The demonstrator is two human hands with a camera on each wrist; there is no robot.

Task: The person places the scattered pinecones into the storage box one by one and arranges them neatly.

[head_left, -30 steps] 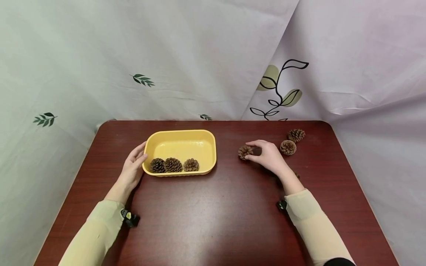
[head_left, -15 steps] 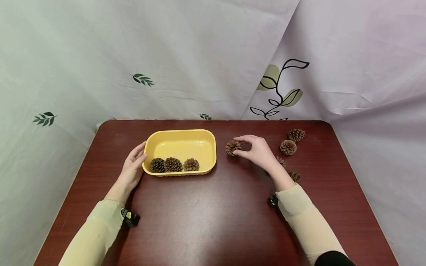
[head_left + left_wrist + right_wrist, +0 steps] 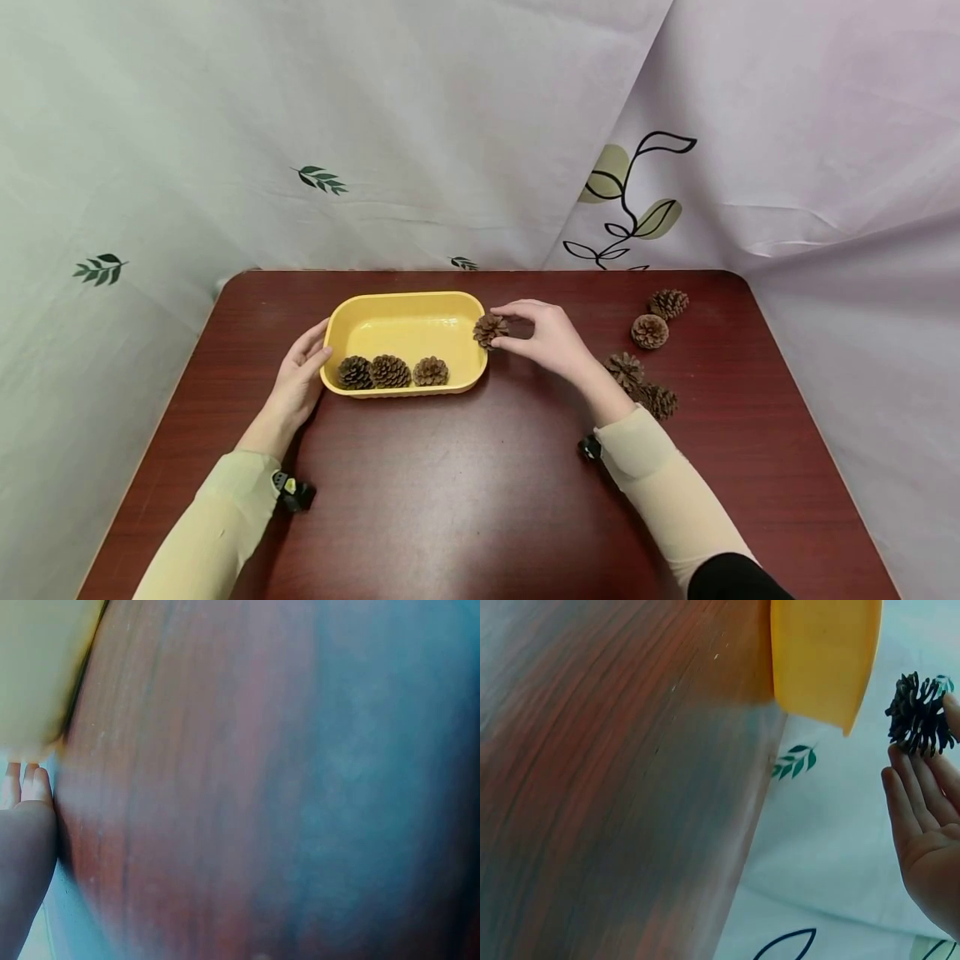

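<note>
1. The right hand (image 3: pixel 551 337) pinches a small brown pine cone (image 3: pixel 491 330) between thumb and fingertips, at the 3 o'clock rim of the shallow yellow plastic tray (image 3: pixel 408 302).
2. The left hand (image 3: pixel 300 375) rests with relaxed fingers against the tray's 9 o'clock side, holding nothing.
3. The head view alone shows three pine cones in the tray (image 3: pixel 390 372), in a row along its 6 o'clock wall, and four loose pine cones (image 3: pixel 649 332) on the dark red wooden table (image 3: pixel 465 492) at 3 o'clock of the right hand.
4. The right wrist view shows the held cone (image 3: pixel 919 715) apart from the tray (image 3: pixel 821 660).
5. The left wrist view is blurred: fingertips (image 3: pixel 30 784) just beside the tray.
</note>
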